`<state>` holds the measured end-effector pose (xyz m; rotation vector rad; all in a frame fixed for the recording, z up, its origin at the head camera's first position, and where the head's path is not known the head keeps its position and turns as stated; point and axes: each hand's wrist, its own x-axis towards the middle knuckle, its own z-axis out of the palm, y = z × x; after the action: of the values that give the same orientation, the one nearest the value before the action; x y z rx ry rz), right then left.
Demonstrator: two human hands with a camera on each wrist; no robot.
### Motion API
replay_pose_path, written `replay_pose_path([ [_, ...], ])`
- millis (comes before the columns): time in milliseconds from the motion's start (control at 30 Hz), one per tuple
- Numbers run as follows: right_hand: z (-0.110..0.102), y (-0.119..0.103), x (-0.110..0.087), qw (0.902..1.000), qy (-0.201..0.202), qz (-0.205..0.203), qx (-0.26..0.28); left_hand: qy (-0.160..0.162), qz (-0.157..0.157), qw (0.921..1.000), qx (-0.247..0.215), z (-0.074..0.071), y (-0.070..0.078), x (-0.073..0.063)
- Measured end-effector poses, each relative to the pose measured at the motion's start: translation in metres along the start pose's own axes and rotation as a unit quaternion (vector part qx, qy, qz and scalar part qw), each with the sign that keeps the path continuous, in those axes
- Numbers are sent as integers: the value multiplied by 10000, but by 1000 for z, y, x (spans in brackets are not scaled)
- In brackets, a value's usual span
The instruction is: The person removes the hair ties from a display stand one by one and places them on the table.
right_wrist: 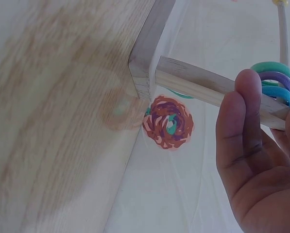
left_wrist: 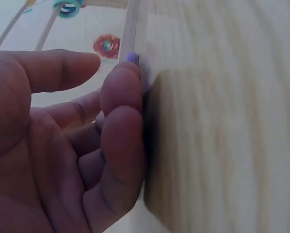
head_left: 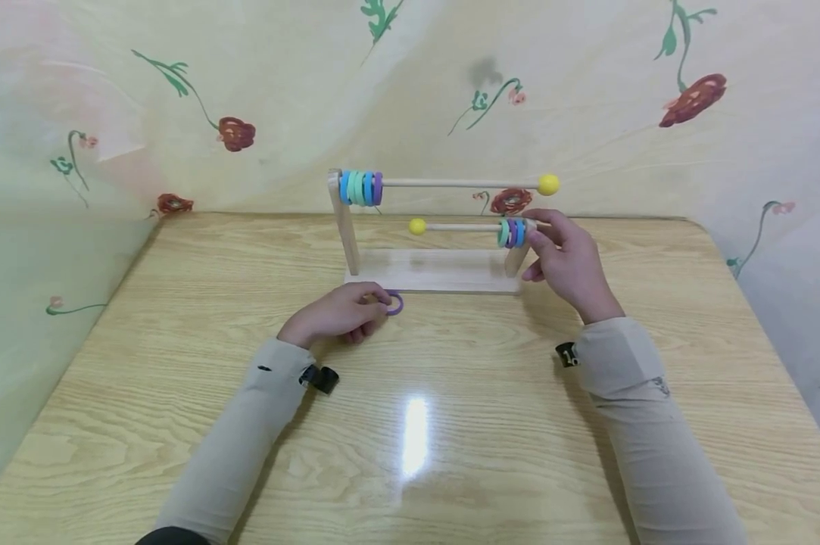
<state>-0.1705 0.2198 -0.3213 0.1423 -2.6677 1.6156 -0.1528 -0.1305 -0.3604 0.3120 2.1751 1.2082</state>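
A wooden rack [head_left: 431, 270] with two posts and two dowels stands on the table. Several blue, green and purple rings [head_left: 360, 188] hang at the left end of its upper dowel. On the lower dowel, a green, a purple and a blue ring [head_left: 512, 233] sit against the right post [right_wrist: 198, 82]. My right hand [head_left: 569, 261] holds the top of that post between thumb and fingers. A loose purple ring [head_left: 396, 303] lies before the base, its left part hidden by my left hand [head_left: 341, 312]. The left fingertips touch the ring; in the left wrist view, the thumb stands apart from them.
Yellow balls cap the upper dowel [head_left: 549, 185] at its right end and the lower dowel [head_left: 418, 227] at its left end. Behind the wood-grain table [head_left: 491, 454] hangs a flowered cloth [head_left: 300, 91]. A light reflection shows on the tabletop.
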Motion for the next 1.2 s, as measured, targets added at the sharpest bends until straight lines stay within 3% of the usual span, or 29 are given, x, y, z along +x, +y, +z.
replay_pose_path([
  [400,-4,2,-3,9999,90,-70,15,328,-318,9983,366,-20,3,-9],
  [567,-7,4,-4,9999,103,-26,-27,499,51,9982,329,-20,8,-6],
  [867,-7,5,-6,9999,77,75,106,797,830,9933,116,8,38,21],
  [1033,-4,3,-4,10000,55,13,80,996,1141,9865,-623,30,56,46],
  [1200,-2,1,-3,9999,9,-9,117,920,1530,9748,-1338,50,69,70],
])
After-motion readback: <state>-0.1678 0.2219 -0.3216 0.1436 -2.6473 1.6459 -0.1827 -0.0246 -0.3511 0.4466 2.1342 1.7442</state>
